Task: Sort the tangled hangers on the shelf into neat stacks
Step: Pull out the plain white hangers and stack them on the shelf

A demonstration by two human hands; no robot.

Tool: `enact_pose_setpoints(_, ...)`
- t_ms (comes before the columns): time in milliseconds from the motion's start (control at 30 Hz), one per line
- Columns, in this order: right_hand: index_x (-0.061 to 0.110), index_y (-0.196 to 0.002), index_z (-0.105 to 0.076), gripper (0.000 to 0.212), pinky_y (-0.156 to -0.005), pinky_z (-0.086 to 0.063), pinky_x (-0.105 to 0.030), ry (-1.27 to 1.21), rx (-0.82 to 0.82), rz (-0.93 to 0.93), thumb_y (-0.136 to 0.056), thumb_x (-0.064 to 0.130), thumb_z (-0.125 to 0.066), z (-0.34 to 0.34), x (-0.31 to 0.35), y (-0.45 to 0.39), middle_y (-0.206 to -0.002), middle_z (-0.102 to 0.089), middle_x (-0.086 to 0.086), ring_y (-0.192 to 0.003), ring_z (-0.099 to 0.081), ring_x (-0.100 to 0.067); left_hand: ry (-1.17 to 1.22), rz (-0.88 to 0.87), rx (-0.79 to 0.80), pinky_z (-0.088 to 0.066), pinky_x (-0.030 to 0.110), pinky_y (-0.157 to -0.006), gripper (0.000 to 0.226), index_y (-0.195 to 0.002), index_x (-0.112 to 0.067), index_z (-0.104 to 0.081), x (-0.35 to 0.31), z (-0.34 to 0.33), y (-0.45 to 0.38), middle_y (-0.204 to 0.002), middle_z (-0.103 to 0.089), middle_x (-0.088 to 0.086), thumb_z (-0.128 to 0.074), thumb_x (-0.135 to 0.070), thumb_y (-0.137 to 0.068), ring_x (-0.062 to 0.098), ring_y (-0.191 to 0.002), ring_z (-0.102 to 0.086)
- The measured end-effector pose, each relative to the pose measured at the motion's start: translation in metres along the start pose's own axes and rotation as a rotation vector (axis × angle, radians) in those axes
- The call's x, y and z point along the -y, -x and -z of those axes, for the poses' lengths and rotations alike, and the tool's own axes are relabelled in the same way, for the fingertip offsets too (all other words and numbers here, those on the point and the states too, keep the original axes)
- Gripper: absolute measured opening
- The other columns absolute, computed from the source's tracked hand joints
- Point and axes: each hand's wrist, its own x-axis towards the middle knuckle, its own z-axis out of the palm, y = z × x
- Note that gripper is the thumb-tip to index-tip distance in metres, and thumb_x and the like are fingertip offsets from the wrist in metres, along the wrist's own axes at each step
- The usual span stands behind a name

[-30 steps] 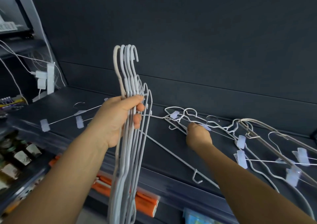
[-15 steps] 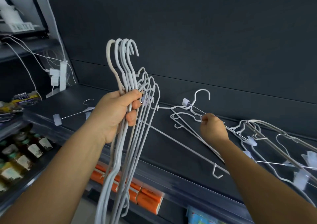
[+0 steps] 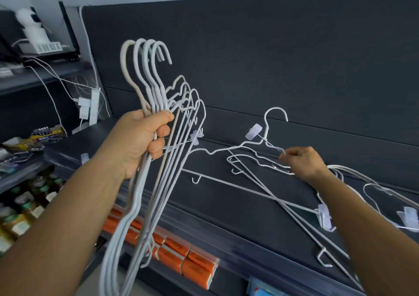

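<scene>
We see a big dark shelf (image 3: 238, 207) with a dark back wall behind it. In our left hand (image 3: 138, 141) we hold a fat bunch of white wire hangers (image 3: 156, 105), with our fingers curled tight around the necks just under the hooks. The hooks point up and the long wire bodies hang down past our wrist. More tangled hangers (image 3: 256, 177) lie on the shelf, to the right of the bunch. Our right hand (image 3: 303, 162) pinches the wire of a clip hanger (image 3: 267, 137) near its neck. Its hook stands up above the shelf and a small clear clip (image 3: 254, 131) sits beside it. Farther right lies another heap of hangers (image 3: 381, 196) with clips on them. Below the shelf's front edge we see a row of orange packs (image 3: 181, 257). Off to the left are little jars (image 3: 25, 205) on lower shelves, and a white power strip (image 3: 90, 107) with thin white cords.
</scene>
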Motion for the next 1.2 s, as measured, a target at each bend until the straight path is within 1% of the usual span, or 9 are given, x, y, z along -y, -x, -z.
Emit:
enact_pose_setpoints(100,0.022,-0.072,-0.071,0.015,-0.075,-0.046,-0.033,-0.009,0.036,0.027,-0.079,0.027,-0.059,0.011,-0.001,0.001,-0.069,-0.066,-0.002,-0.072,-0.057,-0.021,-0.031,-0.009,-0.025,-0.025,0.016,-0.032,0.008,-0.093,-0.01,-0.059,0.0,0.003,-0.003,-0.046,-0.044,-0.007,-0.057,-0.017,-0.09,0.005,-0.032,-0.028)
enact_pose_setpoints(167,0.026,-0.066,-0.07,0.017,-0.066,-0.043,-0.029,-0.017,0.069,0.044,-0.076,0.029,-0.057,0.016,-0.002,0.003,-0.057,-0.061,0.009,-0.064,-0.052,-0.017,-0.051,-0.005,-0.035,-0.024,0.016,-0.032,0.011,-0.096,-0.009,-0.058,0.001,0.005,-0.005,-0.046,-0.043,-0.007,-0.057,-0.017,-0.09,0.005,-0.032,-0.028)
enact_pose_setpoints(433,0.019,-0.045,-0.05,0.052,-0.056,-0.036,-0.029,0.151,0.013,0.132,-0.092,0.041,-0.046,0.024,0.001,0.007,-0.037,-0.041,0.007,-0.049,-0.041,-0.018,-0.194,0.034,0.031,-0.027,0.018,-0.032,0.016,-0.095,-0.007,-0.061,0.007,0.004,-0.015,-0.047,-0.043,-0.007,-0.057,-0.022,-0.091,0.006,-0.032,-0.028)
enact_pose_setpoints(633,0.005,-0.051,-0.044,0.06,-0.057,-0.038,-0.03,0.069,-0.075,0.225,-0.081,0.056,-0.036,0.026,0.021,0.007,-0.045,-0.04,0.0,-0.047,-0.039,-0.02,-0.18,0.115,0.172,-0.034,0.019,-0.035,0.012,-0.087,-0.011,-0.061,0.007,-0.009,-0.025,-0.052,-0.047,-0.005,-0.062,-0.023,-0.088,0.007,-0.036,-0.037)
enact_pose_setpoints(767,0.005,-0.052,-0.042,0.059,-0.056,-0.038,-0.029,0.097,-0.081,0.315,-0.087,0.051,-0.04,0.023,0.036,0.006,-0.038,-0.036,0.004,-0.044,-0.036,-0.017,-0.135,0.168,0.258,-0.059,0.026,-0.058,0.014,-0.082,-0.006,-0.061,0.011,-0.024,-0.03,-0.062,-0.064,0.001,-0.065,-0.019,-0.085,0.016,-0.061,-0.065)
enact_pose_setpoints(933,0.007,-0.052,-0.046,0.053,-0.061,-0.043,-0.034,0.042,-0.058,0.334,-0.095,0.038,-0.047,0.01,0.042,0.003,-0.044,-0.043,0.006,-0.049,-0.041,-0.016,-0.089,0.254,0.339,-0.056,0.039,-0.085,0.017,-0.096,-0.004,-0.065,0.022,-0.039,-0.032,-0.094,-0.073,0.014,-0.068,-0.009,-0.08,0.021,-0.084,-0.068)
enact_pose_setpoints(1000,0.014,-0.047,-0.047,0.053,-0.063,-0.043,-0.034,0.0,-0.022,0.335,-0.095,0.037,-0.048,0.004,0.041,0.002,-0.042,-0.048,0.009,-0.048,-0.043,-0.011,-0.112,0.274,0.356,-0.057,0.039,-0.082,0.014,-0.092,-0.006,-0.066,0.027,-0.044,-0.032,-0.1,-0.072,0.016,-0.07,-0.008,-0.079,0.022,-0.088,-0.067)
enact_pose_setpoints(1100,0.022,-0.043,-0.051,0.051,-0.066,-0.044,-0.033,-0.067,0.065,0.327,-0.089,0.044,-0.051,-0.004,0.044,0.002,-0.046,-0.052,0.012,-0.051,-0.046,-0.01,-0.144,0.286,0.393,-0.058,0.026,-0.06,0.011,-0.094,-0.005,-0.063,0.031,-0.051,-0.03,-0.094,-0.074,0.012,-0.066,-0.009,-0.084,0.016,-0.077,-0.071)
enact_pose_setpoints(1200,0.021,-0.06,-0.058,0.038,-0.07,-0.045,-0.032,-0.128,0.115,0.318,-0.075,0.054,-0.049,-0.007,0.049,0.002,-0.061,-0.055,0.007,-0.062,-0.048,-0.012,-0.197,0.26,0.369,-0.054,0.021,-0.051,0.006,-0.09,-0.008,-0.063,0.033,-0.054,-0.028,-0.086,-0.076,0.007,-0.065,-0.009,-0.085,0.011,-0.067,-0.07)
